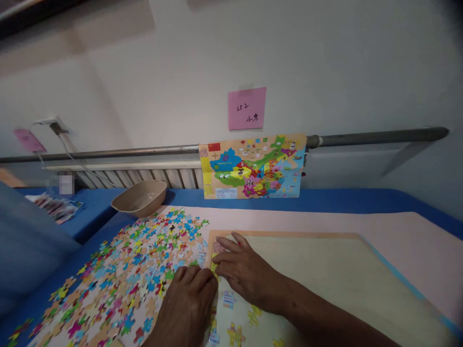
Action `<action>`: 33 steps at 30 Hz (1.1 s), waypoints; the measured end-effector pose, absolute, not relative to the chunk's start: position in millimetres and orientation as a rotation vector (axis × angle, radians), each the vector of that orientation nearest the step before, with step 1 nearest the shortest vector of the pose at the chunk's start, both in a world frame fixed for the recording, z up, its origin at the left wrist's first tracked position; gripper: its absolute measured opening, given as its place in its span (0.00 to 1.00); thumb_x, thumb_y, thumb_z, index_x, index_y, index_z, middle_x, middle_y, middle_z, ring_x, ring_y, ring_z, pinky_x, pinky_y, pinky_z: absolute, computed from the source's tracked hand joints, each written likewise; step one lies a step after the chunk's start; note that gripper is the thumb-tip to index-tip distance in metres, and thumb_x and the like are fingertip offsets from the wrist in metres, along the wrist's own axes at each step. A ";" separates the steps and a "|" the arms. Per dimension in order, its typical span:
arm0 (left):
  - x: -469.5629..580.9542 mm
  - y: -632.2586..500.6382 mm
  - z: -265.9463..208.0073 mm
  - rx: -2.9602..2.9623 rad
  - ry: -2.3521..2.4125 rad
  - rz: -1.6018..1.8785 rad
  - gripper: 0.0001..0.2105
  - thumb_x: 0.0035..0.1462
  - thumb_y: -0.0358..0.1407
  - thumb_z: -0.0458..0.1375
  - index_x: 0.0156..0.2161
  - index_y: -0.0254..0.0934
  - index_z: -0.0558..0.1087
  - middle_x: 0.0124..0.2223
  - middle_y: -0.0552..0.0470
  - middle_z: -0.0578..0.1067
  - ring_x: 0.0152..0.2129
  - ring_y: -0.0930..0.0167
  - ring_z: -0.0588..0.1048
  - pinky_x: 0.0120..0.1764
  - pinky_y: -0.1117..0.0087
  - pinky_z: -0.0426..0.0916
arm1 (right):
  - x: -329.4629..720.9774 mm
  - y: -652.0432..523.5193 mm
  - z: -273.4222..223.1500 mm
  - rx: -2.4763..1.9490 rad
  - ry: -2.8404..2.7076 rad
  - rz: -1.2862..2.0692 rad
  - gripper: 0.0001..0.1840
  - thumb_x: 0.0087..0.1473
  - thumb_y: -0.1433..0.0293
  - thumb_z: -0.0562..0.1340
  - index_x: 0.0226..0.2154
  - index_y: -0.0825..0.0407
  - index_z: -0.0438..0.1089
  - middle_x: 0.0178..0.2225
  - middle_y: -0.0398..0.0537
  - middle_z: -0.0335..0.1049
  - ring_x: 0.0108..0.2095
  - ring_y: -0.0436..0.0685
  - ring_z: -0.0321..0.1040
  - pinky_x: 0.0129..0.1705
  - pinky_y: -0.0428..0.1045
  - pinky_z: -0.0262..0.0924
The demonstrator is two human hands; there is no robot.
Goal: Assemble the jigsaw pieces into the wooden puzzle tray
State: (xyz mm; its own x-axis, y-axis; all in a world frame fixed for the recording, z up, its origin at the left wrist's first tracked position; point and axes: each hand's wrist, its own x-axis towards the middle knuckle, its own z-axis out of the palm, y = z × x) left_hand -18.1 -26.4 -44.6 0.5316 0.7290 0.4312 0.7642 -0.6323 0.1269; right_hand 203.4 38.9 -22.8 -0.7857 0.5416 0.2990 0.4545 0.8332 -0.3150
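Observation:
A jigsaw board [304, 270] with an assembled tan border along its top and left sides lies in front of me. My right hand [246, 272] rests on its upper left corner, fingers stretched out and apart over pieces along the edge. Beside it, my left hand [191, 296] is curled at the board's left edge, its fingertips hidden beneath it. Whatever those fingers pinch cannot be made out. Inside the board, below the right hand, lie a white piece with blue print [228, 299] and several yellow pieces [237, 333].
Loose jigsaw pieces [119, 274] spread over the left of the table. Behind them stands a beige plastic basin [142, 197]. A coloured map picture [253, 168] leans upright at the back, below a pink note [247, 108]. A person's blue sleeve or garment [29, 246] shows at far left.

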 end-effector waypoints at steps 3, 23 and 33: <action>-16.8 -26.6 -42.2 -2.655 -1.273 -0.724 0.12 0.59 0.24 0.63 0.45 0.41 0.73 0.42 0.54 0.78 0.38 0.64 0.69 0.42 0.58 0.58 | 204.1 39.7 -22.0 -0.759 -2.649 0.316 0.12 0.67 0.75 0.58 0.42 0.47 0.77 0.51 0.45 0.79 0.71 0.63 0.53 0.74 0.68 0.32; -12.6 -29.4 -44.3 -2.570 -1.250 -0.663 0.11 0.57 0.24 0.62 0.42 0.41 0.72 0.42 0.53 0.79 0.38 0.63 0.71 0.43 0.57 0.57 | 209.1 42.3 -16.6 -0.751 -2.695 0.450 0.16 0.66 0.78 0.56 0.46 0.46 0.75 0.54 0.46 0.78 0.73 0.64 0.48 0.74 0.70 0.30; -11.8 -29.6 -43.7 -2.561 -1.262 -0.643 0.10 0.56 0.25 0.66 0.41 0.41 0.73 0.41 0.55 0.78 0.38 0.65 0.69 0.43 0.58 0.58 | 209.7 44.3 -14.5 -0.752 -2.741 0.477 0.15 0.62 0.80 0.58 0.43 0.46 0.74 0.54 0.43 0.77 0.73 0.64 0.48 0.73 0.68 0.28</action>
State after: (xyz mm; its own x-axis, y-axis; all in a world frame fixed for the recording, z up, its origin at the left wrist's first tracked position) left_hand -11.8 -29.6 -43.7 0.5371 0.6990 0.4722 0.7929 -0.6094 0.0003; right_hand 209.7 44.3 -14.5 -0.8326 0.5306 0.1590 0.4456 0.8121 -0.3766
